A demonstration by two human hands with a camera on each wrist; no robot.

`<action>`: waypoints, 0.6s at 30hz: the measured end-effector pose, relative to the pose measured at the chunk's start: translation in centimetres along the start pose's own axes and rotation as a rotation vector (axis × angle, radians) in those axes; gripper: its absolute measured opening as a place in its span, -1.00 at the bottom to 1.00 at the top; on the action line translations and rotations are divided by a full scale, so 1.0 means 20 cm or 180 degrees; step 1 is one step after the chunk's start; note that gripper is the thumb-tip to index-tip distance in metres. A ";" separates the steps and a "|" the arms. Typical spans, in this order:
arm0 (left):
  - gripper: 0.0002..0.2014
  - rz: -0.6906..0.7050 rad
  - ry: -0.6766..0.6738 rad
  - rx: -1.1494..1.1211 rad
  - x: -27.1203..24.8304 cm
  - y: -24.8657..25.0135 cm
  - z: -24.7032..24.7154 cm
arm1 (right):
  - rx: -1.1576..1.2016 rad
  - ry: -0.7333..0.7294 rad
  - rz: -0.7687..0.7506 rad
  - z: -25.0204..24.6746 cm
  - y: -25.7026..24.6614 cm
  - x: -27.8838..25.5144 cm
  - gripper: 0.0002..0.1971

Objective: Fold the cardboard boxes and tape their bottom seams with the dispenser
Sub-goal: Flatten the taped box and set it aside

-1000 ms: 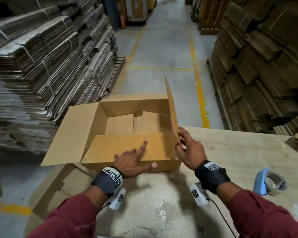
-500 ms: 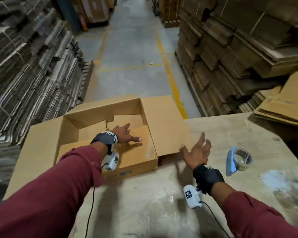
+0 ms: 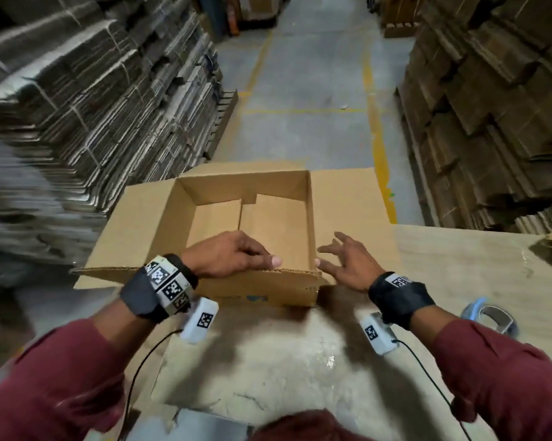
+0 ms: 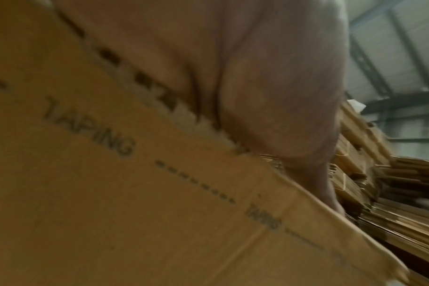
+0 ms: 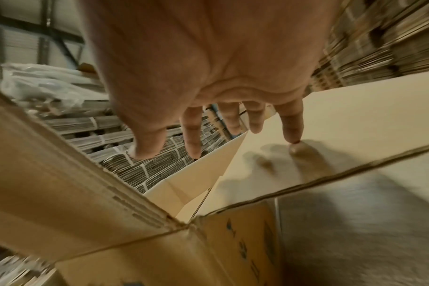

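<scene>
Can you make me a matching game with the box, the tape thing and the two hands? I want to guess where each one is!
Things:
1. left hand
2. right hand
3. tape dispenser
4. cardboard box

Places:
A. lying on the table, far right
B. gripping the box's near flap
C. flaps spread open, at the table's far edge
D. fingers spread over the right flap

Pairs: 1-B, 2-D, 3-A, 4-C
</scene>
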State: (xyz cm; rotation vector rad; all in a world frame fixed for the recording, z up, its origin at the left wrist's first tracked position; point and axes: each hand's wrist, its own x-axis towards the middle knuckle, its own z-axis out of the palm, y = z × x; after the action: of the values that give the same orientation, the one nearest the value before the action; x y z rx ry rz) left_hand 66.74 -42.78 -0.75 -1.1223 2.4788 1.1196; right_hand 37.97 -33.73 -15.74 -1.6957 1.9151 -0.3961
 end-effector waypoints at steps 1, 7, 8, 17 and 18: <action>-0.49 -0.0100 -0.0130 -0.0102 -0.04 -0.02 0.07 | -0.0026 -0.0120 -0.0107 0.00 -0.02 0.00 -0.36; -0.08 -0.0547 -0.0264 0.0516 -0.12 -0.16 0.54 | -0.0489 -0.0857 -0.0211 0.08 -0.11 0.00 0.02; -0.10 -0.0550 -0.0192 0.0543 -0.11 -0.20 0.60 | -0.0624 -0.0991 -0.0236 0.09 -0.11 -0.01 0.08; 0.07 -0.1387 0.1283 0.1280 0.13 -0.37 0.81 | -0.1369 -0.0737 -0.0418 0.30 -0.04 -0.09 -0.31; 0.04 -0.1512 0.1195 0.1435 0.15 -0.39 0.79 | -0.1279 -0.0669 -0.0422 0.31 -0.04 -0.09 -0.38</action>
State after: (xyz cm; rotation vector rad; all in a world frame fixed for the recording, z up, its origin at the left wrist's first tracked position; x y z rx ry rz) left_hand 68.27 -36.47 -17.39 -1.7479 2.3299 0.2197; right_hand 42.34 -31.36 -19.94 -2.0331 1.8167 0.1288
